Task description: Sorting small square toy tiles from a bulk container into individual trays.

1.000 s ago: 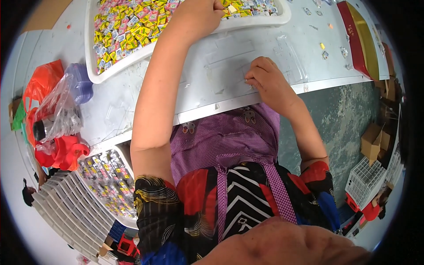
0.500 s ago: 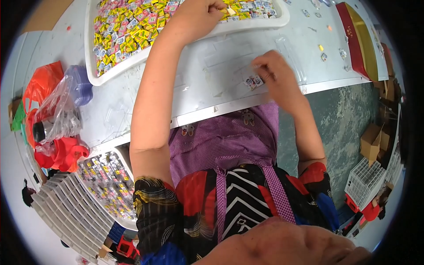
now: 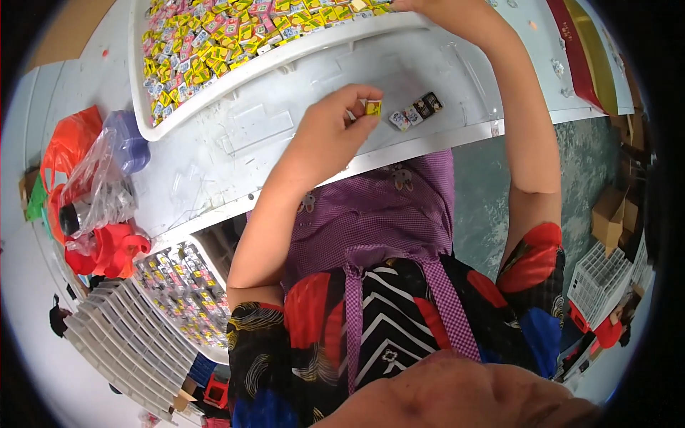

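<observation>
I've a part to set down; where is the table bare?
The clearest patch, bar a red speck, lies left of the white tray, between brown cardboard and the red bag. Another seems free between the purple container and the clear plastic before the tray. It's crowded where the left hand holds a yellow piece beside small blocks.

The view's top is cutting off the tray (image 3: 285, 58) and, at its right end, the right hand (image 3: 439, 8); below the tray, the left hand (image 3: 334, 127) is partly hiding 1 yellow piece (image 3: 373, 108).
</observation>
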A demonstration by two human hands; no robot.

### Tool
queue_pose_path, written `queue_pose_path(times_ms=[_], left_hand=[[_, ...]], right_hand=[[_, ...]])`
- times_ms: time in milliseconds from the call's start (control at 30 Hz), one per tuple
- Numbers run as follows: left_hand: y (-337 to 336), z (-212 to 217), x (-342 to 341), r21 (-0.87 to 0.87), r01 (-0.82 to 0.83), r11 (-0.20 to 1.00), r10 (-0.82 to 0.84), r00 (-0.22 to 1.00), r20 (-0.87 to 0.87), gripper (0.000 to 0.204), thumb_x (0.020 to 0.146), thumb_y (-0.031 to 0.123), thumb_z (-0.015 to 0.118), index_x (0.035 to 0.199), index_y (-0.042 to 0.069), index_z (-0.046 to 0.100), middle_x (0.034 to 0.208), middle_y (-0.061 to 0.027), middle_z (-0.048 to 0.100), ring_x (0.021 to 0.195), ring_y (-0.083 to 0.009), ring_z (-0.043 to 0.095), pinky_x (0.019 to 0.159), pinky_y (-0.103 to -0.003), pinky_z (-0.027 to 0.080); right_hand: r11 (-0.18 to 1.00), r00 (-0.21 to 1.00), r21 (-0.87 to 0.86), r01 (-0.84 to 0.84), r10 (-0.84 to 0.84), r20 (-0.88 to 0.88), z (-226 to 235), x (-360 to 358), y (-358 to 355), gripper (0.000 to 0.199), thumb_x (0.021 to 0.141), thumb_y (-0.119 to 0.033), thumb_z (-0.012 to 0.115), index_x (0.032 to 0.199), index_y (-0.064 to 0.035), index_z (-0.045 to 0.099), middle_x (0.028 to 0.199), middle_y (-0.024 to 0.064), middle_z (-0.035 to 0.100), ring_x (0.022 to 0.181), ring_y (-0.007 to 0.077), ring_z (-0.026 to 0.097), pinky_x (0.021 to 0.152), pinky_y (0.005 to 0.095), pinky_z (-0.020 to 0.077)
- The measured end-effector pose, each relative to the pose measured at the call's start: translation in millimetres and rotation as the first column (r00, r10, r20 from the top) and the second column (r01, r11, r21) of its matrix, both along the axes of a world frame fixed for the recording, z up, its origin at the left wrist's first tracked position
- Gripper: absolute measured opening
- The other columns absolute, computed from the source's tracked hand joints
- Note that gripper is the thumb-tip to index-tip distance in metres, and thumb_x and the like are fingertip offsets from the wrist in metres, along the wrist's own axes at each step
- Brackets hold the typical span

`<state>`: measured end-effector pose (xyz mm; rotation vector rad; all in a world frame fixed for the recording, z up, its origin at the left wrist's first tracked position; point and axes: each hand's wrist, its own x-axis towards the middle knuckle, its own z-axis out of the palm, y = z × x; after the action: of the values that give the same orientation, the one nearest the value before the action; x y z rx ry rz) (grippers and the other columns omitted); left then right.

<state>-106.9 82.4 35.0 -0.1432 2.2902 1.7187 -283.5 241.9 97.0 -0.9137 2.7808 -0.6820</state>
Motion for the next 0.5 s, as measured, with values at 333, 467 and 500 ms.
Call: queue_pose_path(times_ms=[333, 467, 500], left_hand=[[2.9, -13.7, 12.2, -0.374, 0.011, 0.927, -0.08, 0.982, -0.171, 0.028, 0.085, 0.009, 0.064, 0.112, 0.0, 0.058, 0.085, -0.0136, 0.062, 0.075, -0.0235, 0.06, 0.069, -0.032, 0.049], [-3.1, -19.8, 9.0, -0.47, -0.023, 0.882, -0.114, 0.959, -0.26, 0.028, 0.084, 0.009, 0.064, 0.11, 0.0, 0.059, 0.087, -0.0169, 0.062, 0.078, -0.0298, 0.062, 0.072, -0.034, 0.05], [-4.3, -19.5, 8.0, -0.437, -0.039, 0.899, -0.091, 0.958, -0.273, 0.027, 0.084, 0.008, 0.064, 0.109, 0.0, 0.059, 0.086, -0.0155, 0.063, 0.078, -0.0265, 0.062, 0.072, -0.033, 0.05]], right_hand=[[0.925, 0.98, -0.323, -0.2, 0.192, -0.058, -42.7, 38.1, 38.6, 0.008, 0.088, -0.001, 0.059, 0.095, -0.0027, 0.057, 0.088, 0.0062, 0.057, 0.078, 0.0145, 0.053, 0.072, 0.0264, 0.0437], [0.9, 0.97, -0.435, -0.04, 0.139, 0.198, -56.5, 75.3, 48.1, 0.007, 0.087, -0.002, 0.06, 0.093, -0.0023, 0.056, 0.087, 0.0051, 0.058, 0.08, 0.0163, 0.054, 0.072, 0.0267, 0.0439], [0.896, 0.956, -0.443, 0.004, 0.126, 0.263, -61.9, 80.9, 48.7, 0.007, 0.087, -0.001, 0.06, 0.093, -0.0022, 0.056, 0.087, 0.0046, 0.057, 0.08, 0.0171, 0.054, 0.072, 0.0271, 0.0441]])
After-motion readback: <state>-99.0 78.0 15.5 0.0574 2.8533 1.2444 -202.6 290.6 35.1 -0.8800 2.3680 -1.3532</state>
